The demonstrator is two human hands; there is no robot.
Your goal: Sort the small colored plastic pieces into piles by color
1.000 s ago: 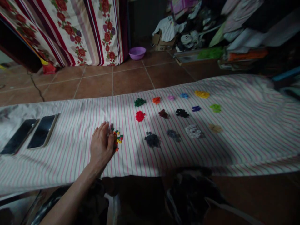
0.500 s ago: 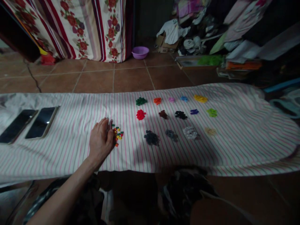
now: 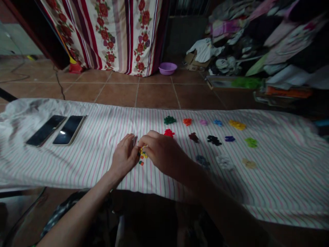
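My left hand (image 3: 125, 153) rests on the striped cloth, its fingers stretched forward and the thumb apart. At its thumb side lies a small mixed heap of tiny square pieces (image 3: 141, 163) in yellow, orange and green. A thin, clear-looking edge (image 3: 134, 140) shows by the left fingertips; I cannot tell what it belongs to. Over the heap, my right hand (image 3: 160, 151) has its thumb and fingers pinched together, and what is between them is too small to name. Just beyond the right hand is a red heap (image 3: 169, 133), partly covered by it.
Single-colour heaps run along the right: dark green (image 3: 169, 120), orange (image 3: 187, 121), yellow (image 3: 237, 124), black (image 3: 214, 140), lime (image 3: 251, 142), grey (image 3: 202, 161), white (image 3: 224, 162) and others. Two phones (image 3: 46, 130) lie at the left. A purple basin (image 3: 168, 68) stands on the tiled floor.
My right hand has come in from outside the view to the mixed heap, hiding the dark heap behind its arm. The left hand stays beside the pieces while the view has shifted.
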